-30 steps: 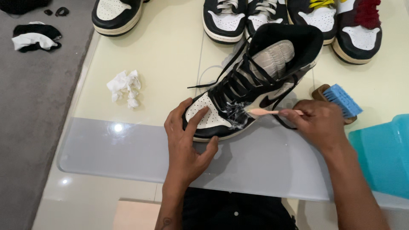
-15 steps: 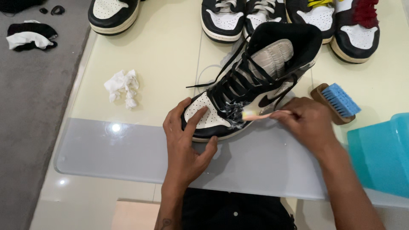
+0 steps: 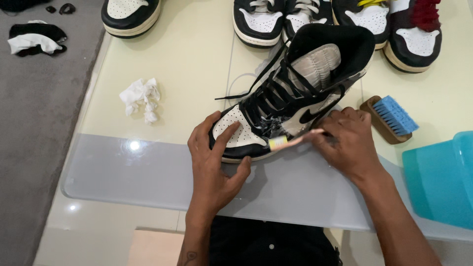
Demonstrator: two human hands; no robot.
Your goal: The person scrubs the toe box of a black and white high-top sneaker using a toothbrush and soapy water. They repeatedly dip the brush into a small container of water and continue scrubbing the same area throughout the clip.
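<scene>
- Bracing black-and-white high-top sneaker [image 3: 290, 98] with left hand [image 3: 217, 162]: palm on counter [image 3: 187, 54], fingers [image 3: 227, 135] spread apart over the white perforated toe box, thumb against the sole edge, likely to stop the shoe sliding under brush pressure
- Sitting near the front edge of the counter, sneaker lies angled, toe toward the body, collar pointing away; laces loose and trailing off to the left
- Gripping small pale-handled brush [image 3: 290, 142] in right hand [image 3: 347, 143], fingers clamped together on the handle; bristle head pressed to the sneaker's side panel just above the midsole
- Wet sheen or foam showing on the panel beside the bristles, so the brush sits right where the suds are
- Resting bristles-up just right of the right hand: blue-bristled wooden brush [image 3: 389, 118], within easy reach
- Sitting at right edge of view, partly cut off: turquoise basin [image 3: 438, 182]; contents not visible
- Lying apart on the left of the counter: crumpled white cloth [image 3: 140, 98]
- Lined along the far edge: more sneakers [image 3: 261, 19], clear of the work area
- Lying on the grey floor at far left: black-and-white fabric pieces [image 3: 34, 39]
</scene>
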